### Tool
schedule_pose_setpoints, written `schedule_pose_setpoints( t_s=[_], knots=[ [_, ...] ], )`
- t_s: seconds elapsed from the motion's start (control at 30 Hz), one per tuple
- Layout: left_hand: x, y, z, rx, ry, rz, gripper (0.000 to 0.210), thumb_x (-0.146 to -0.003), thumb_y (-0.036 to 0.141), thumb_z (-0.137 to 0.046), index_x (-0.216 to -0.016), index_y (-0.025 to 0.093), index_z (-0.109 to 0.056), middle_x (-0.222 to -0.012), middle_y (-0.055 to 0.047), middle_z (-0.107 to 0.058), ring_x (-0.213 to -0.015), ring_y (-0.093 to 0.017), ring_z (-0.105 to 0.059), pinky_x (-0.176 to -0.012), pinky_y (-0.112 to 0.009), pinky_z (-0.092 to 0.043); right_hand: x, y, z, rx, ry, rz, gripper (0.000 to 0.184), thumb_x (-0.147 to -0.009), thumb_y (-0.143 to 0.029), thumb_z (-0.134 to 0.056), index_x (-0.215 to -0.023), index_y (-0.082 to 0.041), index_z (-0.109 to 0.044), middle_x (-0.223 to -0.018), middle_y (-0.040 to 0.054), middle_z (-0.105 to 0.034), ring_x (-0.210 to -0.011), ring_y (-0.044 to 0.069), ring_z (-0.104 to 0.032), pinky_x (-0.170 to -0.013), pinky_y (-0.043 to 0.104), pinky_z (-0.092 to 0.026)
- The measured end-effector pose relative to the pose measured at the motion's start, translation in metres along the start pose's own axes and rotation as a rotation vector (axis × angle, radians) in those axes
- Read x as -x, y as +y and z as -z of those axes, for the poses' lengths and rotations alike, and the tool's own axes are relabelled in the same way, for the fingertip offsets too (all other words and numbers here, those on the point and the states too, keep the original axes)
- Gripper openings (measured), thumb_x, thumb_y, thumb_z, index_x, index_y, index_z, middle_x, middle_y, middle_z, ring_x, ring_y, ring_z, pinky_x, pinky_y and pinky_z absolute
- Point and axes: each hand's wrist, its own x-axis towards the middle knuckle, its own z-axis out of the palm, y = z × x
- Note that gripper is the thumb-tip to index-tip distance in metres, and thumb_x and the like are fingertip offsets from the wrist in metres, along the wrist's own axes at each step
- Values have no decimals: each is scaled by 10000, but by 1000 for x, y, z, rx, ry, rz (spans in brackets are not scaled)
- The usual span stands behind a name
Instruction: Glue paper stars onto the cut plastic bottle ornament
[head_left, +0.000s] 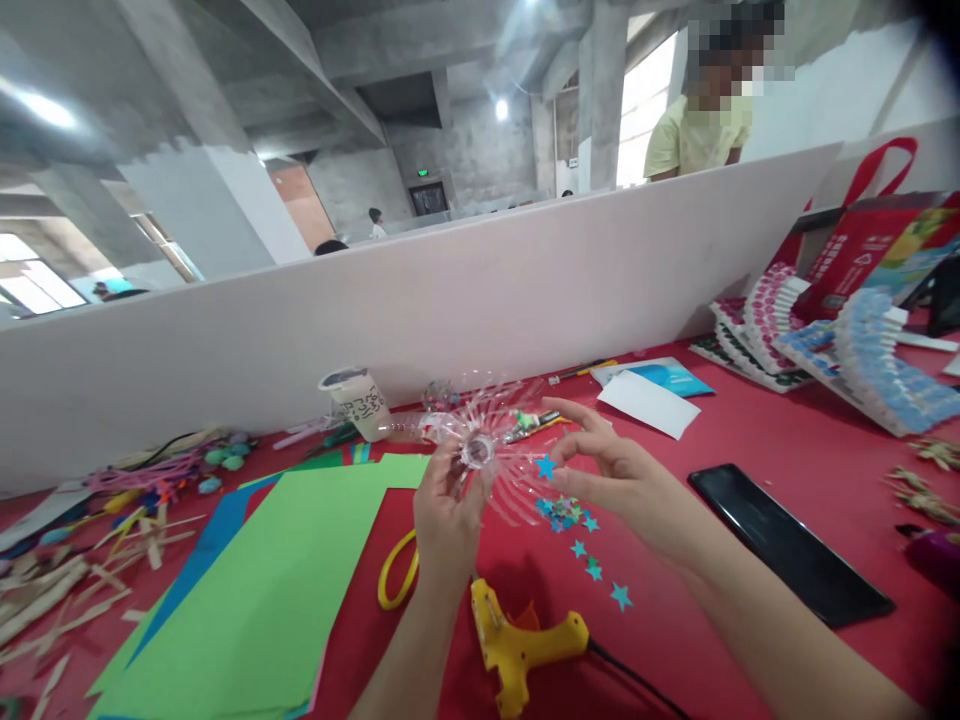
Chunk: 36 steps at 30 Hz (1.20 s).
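My left hand (448, 505) grips the neck of a clear plastic bottle piece (478, 452), cut into thin strips that fan outward. To its right, my right hand (611, 465) has thumb and fingertips at a small blue star (545, 467) by the strips; it looks pinched. The index finger is raised. Below the hands lies a loose pile of blue and green stars (562, 513), with several single stars trailing toward me. A yellow glue gun (521, 645) rests on the red table between my forearms, its dark cord running right.
Green paper sheets (277, 580) and craft sticks (105, 560) cover the left. A paper cup (354, 402) stands by the white partition (450, 310). Rightward are a black phone (787, 540), a white card (649, 403), patterned strips (874, 350) and a red bag (862, 250). A person stands beyond the partition.
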Motion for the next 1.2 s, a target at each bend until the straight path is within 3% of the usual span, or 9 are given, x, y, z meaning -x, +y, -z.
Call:
schedule_pose_setpoints(
  t_s=[0.13, 0.23, 0.3, 0.37, 0.5, 0.67, 0.77, 0.93, 1.2],
  knots=[
    [0, -3, 5, -189, 25, -199, 375, -767, 280, -663, -1130, 210, -603, -1151, -84, -626, -1065, -235, -596, -928, -369, -476, -1, 2, -2, 101, 74, 16, 55, -751, -302, -668, -715, -264, -651, -1318, 20, -416, -1248, 261, -375, -1003, 484, -337],
    [-2, -6, 7, -306, 1, -329, 330, -788, 262, -642, -1115, 230, -612, -1153, -74, -610, -1074, -230, -577, -956, -386, -454, 0, -2, -3, 247, 199, 120, 49, -736, -291, -671, -696, -264, -674, -1067, 41, -479, -1041, 217, -476, -912, 408, -392],
    [-3, -9, 6, -322, -12, -352, 320, -798, 254, -631, -1117, 239, -610, -1151, -69, -610, -1076, -223, -572, -966, -387, -446, 1, -5, -4, 248, 156, 112, 52, -749, -290, -652, -717, -260, -677, -850, 19, -494, -795, 158, -502, -720, 320, -434],
    [-3, -12, 4, -290, -28, -335, 313, -805, 255, -621, -1118, 244, -610, -1151, -64, -613, -1082, -221, -572, -963, -383, -448, 2, -6, -5, 157, 58, 19, 69, -769, -289, -625, -730, -244, -660, -658, -20, -466, -587, 109, -438, -534, 253, -369],
    [-2, -15, -1, -181, -8, -246, 307, -793, 272, -632, -1096, 224, -621, -1155, -76, -617, -1049, -222, -598, -915, -359, -484, 1, -4, -4, -94, -10, -177, 88, -767, -311, -630, -747, -226, -619, -511, -66, -456, -432, 63, -364, -405, 211, -264],
    [-2, -16, -2, -49, -47, -149, 311, -760, 276, -662, -1060, 198, -638, -1137, -88, -631, -1013, -220, -620, -882, -331, -506, -5, 1, 2, -340, -82, -271, 132, -720, -305, -694, -714, -209, -604, -550, -58, -548, -466, 62, -469, -449, 201, -369],
    [-3, -16, -3, -9, -47, -135, 309, -746, 266, -675, -1046, 199, -649, -1130, -84, -637, -1022, -221, -618, -880, -321, -506, -7, 3, 3, -378, -101, -280, 124, -711, -278, -704, -710, -197, -609, -636, -34, -616, -544, 74, -540, -533, 218, -438],
    [-5, -19, -3, 13, -59, -154, 304, -727, 238, -687, -1025, 195, -645, -1108, -79, -643, -1022, -220, -617, -896, -322, -493, -6, 4, 1, -410, -171, -320, 113, -737, -274, -679, -741, -200, -593, -655, 2, -673, -570, 116, -607, -545, 248, -451],
    [-6, -23, 0, -47, -92, -123, 318, -751, 252, -656, -1061, 196, -614, -1142, -88, -629, -1062, -227, -599, -913, -346, -482, -8, 11, -2, -460, -148, -275, 86, -691, -173, -651, -721, -195, -574, -576, -51, -584, -557, 83, -532, -581, 238, -408]
  ],
)
